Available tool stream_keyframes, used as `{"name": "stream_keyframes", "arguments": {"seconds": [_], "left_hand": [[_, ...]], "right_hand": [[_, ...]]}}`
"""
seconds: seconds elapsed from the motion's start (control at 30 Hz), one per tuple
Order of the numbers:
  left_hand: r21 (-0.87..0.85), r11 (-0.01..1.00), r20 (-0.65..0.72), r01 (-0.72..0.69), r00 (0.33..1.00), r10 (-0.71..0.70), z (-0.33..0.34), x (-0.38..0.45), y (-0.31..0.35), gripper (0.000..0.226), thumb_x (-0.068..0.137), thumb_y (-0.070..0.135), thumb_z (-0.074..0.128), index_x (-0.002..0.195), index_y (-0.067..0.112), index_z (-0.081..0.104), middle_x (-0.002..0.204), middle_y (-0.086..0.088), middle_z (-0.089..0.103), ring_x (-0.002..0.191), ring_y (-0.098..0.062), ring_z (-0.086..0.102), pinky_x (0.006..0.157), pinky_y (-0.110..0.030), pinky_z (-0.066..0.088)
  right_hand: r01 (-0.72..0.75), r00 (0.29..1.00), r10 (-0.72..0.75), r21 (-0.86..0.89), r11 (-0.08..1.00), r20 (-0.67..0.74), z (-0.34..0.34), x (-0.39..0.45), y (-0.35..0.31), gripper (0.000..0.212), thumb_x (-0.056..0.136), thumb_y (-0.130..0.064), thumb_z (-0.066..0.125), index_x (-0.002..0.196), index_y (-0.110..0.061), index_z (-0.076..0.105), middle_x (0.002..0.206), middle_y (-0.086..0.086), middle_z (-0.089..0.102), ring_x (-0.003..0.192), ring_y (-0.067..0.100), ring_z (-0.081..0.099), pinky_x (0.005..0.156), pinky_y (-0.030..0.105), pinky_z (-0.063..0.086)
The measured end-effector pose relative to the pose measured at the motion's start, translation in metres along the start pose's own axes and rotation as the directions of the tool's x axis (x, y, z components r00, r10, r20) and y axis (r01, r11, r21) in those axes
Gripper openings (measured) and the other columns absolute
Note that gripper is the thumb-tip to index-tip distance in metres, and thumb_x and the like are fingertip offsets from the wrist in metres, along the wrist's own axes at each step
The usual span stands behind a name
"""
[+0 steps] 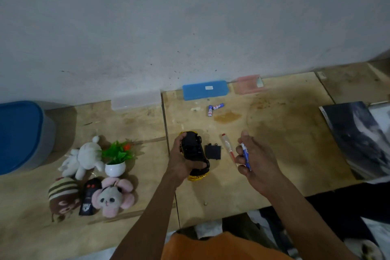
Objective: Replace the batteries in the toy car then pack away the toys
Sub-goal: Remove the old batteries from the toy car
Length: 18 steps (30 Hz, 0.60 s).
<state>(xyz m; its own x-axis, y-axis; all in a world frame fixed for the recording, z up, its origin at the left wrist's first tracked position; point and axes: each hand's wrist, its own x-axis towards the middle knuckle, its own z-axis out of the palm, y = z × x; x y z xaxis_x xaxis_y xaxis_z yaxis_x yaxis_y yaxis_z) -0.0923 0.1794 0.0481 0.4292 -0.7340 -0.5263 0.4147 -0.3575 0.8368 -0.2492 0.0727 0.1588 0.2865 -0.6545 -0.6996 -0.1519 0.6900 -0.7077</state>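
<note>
toy car [195, 152] in left hand [179, 160], battery [245, 155] in right hand [256, 159]

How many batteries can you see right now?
3. Two batteries lie loose on the table just in front of the blue case; one battery is held in the right hand. Any inside the car are hidden.

1. A pale grey plastered wall [190, 17], speckled with dark marks, fills the far side.
2. Plywood boards [285, 133], stained and butted at seams, form the work surface, meeting the wall.
3. Light is dim and even, with soft shadows at left.
</note>
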Motion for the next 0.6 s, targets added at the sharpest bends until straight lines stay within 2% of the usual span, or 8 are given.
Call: {"name": "stream_keyframes", "arguments": {"seconds": [0.13,0.23,0.3,0.37,0.43,0.47,0.53,0.6], "left_hand": [[-0.049,0.998,-0.039,0.046,0.998,-0.048,0.006,0.03,0.004,0.086,0.072,-0.033,0.065,0.138,0.017,0.043,0.123,0.004,0.056,0.087,-0.006,0.068,0.056,-0.022,0.058],[0.083,0.997,-0.068,-0.009,0.998,0.015,0.003,0.047,0.005,0.109,0.057,-0.035,0.074,0.146,0.016,0.037,0.135,0.0,0.053,0.1,-0.01,0.066,0.064,-0.03,0.062],[0.162,0.987,-0.068,-0.007,0.998,0.018,0.0,0.056,0.008,0.11,0.057,-0.032,0.077,0.146,0.018,0.034,0.13,0.005,0.052,0.095,0.001,0.065,0.065,-0.021,0.059],[0.28,0.96,-0.052,0.0,0.999,0.015,-0.004,0.061,0.013,0.117,0.055,-0.023,0.085,0.149,0.02,0.03,0.133,0.007,0.048,0.105,-0.003,0.061,0.076,-0.019,0.056],[0.373,0.928,-0.034,0.007,0.999,0.006,-0.007,0.065,0.016,0.124,0.053,-0.013,0.091,0.153,0.019,0.026,0.143,0.002,0.043,0.123,-0.018,0.051,0.096,-0.031,0.051],[0.424,0.905,-0.029,0.014,1.0,-0.002,-0.01,0.065,0.016,0.126,0.054,-0.008,0.093,0.155,0.019,0.023,0.146,0.0,0.041,0.128,-0.019,0.046,0.103,-0.034,0.046],[0.508,0.861,-0.024,0.028,1.0,-0.018,-0.012,0.064,0.016,0.13,0.055,0.001,0.096,0.158,0.022,0.019,0.149,0.002,0.037,0.13,-0.016,0.041,0.106,-0.035,0.04],[0.561,0.827,-0.028,0.032,0.999,-0.019,-0.014,0.061,0.013,0.138,0.049,0.02,0.099,0.158,0.032,0.016,0.153,0.003,0.033,0.134,-0.02,0.039,0.112,-0.043,0.039]], "right_hand": [[0.011,1.0,-0.011,-0.034,0.999,0.014,-0.012,0.012,-0.013,0.027,0.098,-0.038,0.058,0.088,-0.014,0.056,0.062,-0.002,0.049,0.048,0.01,0.038,0.04,0.022,0.024],[0.01,1.0,-0.009,-0.056,0.998,0.025,-0.017,0.023,-0.023,0.026,0.099,-0.036,0.058,0.086,-0.013,0.056,0.062,-0.001,0.047,0.049,0.01,0.036,0.041,0.023,0.023],[0.002,0.999,0.001,-0.07,0.998,0.035,-0.018,0.03,-0.028,0.026,0.099,-0.035,0.058,0.088,-0.011,0.056,0.063,0.0,0.046,0.049,0.011,0.036,0.041,0.024,0.024],[-0.002,0.999,0.006,-0.08,0.997,0.051,-0.017,0.035,-0.031,0.027,0.099,-0.036,0.058,0.09,-0.011,0.057,0.063,0.0,0.045,0.05,0.011,0.036,0.042,0.024,0.024],[-0.009,0.998,0.014,-0.081,0.997,0.059,-0.016,0.039,-0.033,0.028,0.099,-0.037,0.058,0.09,-0.011,0.058,0.063,0.0,0.046,0.049,0.01,0.037,0.042,0.024,0.025],[-0.014,0.998,0.019,-0.08,0.997,0.061,-0.015,0.04,-0.033,0.029,0.098,-0.038,0.058,0.09,-0.011,0.059,0.063,-0.001,0.047,0.049,0.01,0.038,0.043,0.025,0.026],[-0.022,0.997,0.027,-0.074,0.997,0.067,-0.011,0.042,-0.032,0.029,0.099,-0.039,0.057,0.09,-0.011,0.06,0.063,-0.001,0.049,0.049,0.01,0.039,0.045,0.025,0.026],[-0.03,0.997,0.034,-0.055,0.998,0.071,-0.007,0.044,-0.03,0.028,0.099,-0.039,0.057,0.09,-0.012,0.061,0.064,-0.001,0.05,0.049,0.01,0.039,0.044,0.024,0.027]]}}
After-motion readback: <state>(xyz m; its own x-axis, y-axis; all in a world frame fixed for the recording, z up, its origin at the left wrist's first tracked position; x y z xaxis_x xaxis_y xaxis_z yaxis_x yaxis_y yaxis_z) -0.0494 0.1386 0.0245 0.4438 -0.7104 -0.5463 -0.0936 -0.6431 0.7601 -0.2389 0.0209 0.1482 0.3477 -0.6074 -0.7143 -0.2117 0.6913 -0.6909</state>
